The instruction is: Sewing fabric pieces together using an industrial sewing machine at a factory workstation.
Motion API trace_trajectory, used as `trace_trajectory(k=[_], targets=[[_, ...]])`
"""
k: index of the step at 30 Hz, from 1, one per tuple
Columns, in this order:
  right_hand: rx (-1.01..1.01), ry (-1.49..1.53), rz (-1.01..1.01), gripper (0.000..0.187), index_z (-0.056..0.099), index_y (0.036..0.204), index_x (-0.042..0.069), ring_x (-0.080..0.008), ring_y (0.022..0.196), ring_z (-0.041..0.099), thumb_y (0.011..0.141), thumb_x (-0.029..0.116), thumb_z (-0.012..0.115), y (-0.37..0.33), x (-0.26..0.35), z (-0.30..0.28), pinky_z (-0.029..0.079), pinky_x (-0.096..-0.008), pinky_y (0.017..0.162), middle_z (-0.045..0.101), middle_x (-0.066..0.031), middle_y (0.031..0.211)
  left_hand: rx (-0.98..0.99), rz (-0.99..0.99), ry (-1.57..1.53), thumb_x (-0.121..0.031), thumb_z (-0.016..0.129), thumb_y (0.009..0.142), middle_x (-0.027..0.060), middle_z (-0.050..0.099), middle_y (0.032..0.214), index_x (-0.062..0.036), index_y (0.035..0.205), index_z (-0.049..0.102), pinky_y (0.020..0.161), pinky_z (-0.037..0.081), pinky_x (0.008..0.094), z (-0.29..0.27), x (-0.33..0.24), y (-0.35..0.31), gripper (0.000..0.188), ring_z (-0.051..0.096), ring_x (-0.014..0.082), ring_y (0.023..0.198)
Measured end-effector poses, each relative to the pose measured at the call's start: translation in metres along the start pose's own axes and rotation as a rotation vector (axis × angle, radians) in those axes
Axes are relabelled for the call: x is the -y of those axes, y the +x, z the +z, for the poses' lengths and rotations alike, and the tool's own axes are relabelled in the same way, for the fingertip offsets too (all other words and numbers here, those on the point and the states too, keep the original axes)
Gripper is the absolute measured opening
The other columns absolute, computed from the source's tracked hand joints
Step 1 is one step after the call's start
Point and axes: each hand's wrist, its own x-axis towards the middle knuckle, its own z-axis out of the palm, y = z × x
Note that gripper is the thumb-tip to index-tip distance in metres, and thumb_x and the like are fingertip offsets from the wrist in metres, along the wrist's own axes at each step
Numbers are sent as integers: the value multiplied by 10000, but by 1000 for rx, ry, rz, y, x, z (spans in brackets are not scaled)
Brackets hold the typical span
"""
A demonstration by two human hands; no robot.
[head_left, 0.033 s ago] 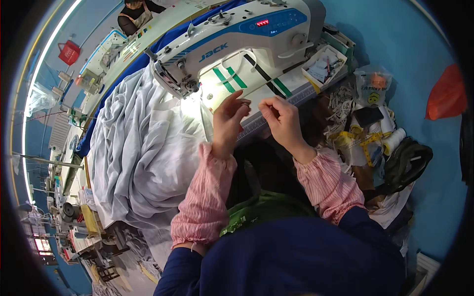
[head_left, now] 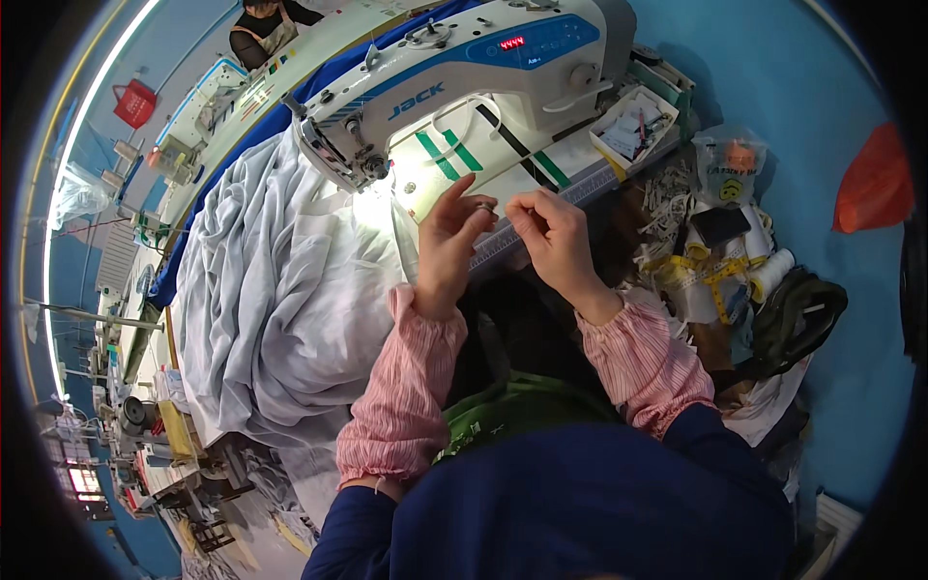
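Observation:
My left hand (head_left: 448, 246) is raised in front of the sewing machine (head_left: 464, 82), thumb and forefinger brought together. At its fingertips shows a small dark object, too small to name. Close on the right, my right hand (head_left: 558, 240) is closed in a pinch, its fingertips pointing at the left ones. Whatever it may hold, perhaps thread, cannot be made out. A gap separates the two hands. Pale grey fabric (head_left: 280, 290) lies heaped left of the machine, part of it by the lit needle area.
A white tray (head_left: 635, 126) of small items stands at the machine's right end. Beyond the table edge are thread cones (head_left: 771, 274), a yellow measuring tape (head_left: 717, 280) and a clear plastic bag (head_left: 730, 164). Another person (head_left: 274, 29) sits at the far upper left.
My left thumb and forefinger have come closer together, and the small dark object now shows at their tips. The right hand has barely moved.

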Motion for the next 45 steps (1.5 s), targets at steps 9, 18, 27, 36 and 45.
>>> trace_trajectory(k=[9, 18, 27, 36, 45], targets=[[-2, -86, -143, 53, 634, 932, 1, -198, 665, 634, 896, 18, 669, 1, 46, -24, 492, -287, 578, 635, -95, 801, 104, 207, -203, 48, 597, 930, 151, 689, 1121, 9, 1421, 457, 780, 515, 234, 25, -32, -31, 512, 631, 120, 880], [70, -93, -192, 97, 633, 939, 5, -228, 652, 629, 855, -30, 670, 6, 58, -31, 487, -311, 570, 622, -96, 811, 163, 255, -63, 23, 569, 965, 140, 676, 1205, -10, 1432, 461, 749, 491, 219, 22, -47, -36, 480, 612, 90, 922], [80, -103, -208, 132, 632, 947, 10, -219, 641, 621, 835, -44, 675, 6, 66, -34, 482, -307, 565, 615, -90, 801, -5, 247, -167, -27, 625, 952, 86, 695, 1081, 11, 1103, 683, 667, 453, 205, 24, -58, -36, 167, 563, 82, 772], [65, -69, -164, 115, 628, 950, 9, -276, 691, 652, 847, -7, 678, 5, 67, -35, 518, -343, 588, 628, -104, 826, 27, 319, -77, -19, 641, 935, 47, 605, 889, 33, 913, 647, 657, 442, 227, 24, -53, -39, 57, 538, 101, 710], [4, -198, -358, 193, 638, 985, 21, -282, 699, 645, 812, -55, 679, 6, 67, -32, 519, -357, 606, 637, -92, 846, 39, 398, -43, 50, 634, 904, 31, 588, 915, 12, 934, 608, 714, 435, 223, 33, -58, -39, 55, 535, 106, 780]])
